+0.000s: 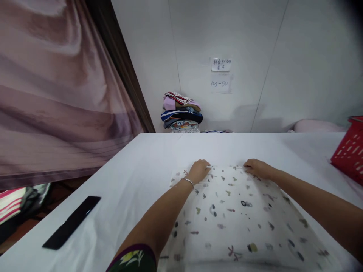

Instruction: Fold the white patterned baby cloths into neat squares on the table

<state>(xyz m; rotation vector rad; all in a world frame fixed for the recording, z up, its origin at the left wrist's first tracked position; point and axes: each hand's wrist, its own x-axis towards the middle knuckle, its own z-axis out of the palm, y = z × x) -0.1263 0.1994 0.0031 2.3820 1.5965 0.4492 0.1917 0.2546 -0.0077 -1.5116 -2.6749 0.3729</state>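
Note:
A white cloth with small printed motifs lies spread over the white table, running down past the bottom of the view. At its far edge, left of the middle, my left hand pinches the fabric, a silver bracelet on the wrist. Farther right along that same edge, my right hand has its fingers closed on the cloth. Between the two hands the edge runs roughly straight. The near end of the cloth is cut off by the frame.
A flat black object lies on the table at left. The red basket stands at the right edge. Behind the table are stacked folded fabrics and a wall with paper notes. A pinkish curtain hangs left.

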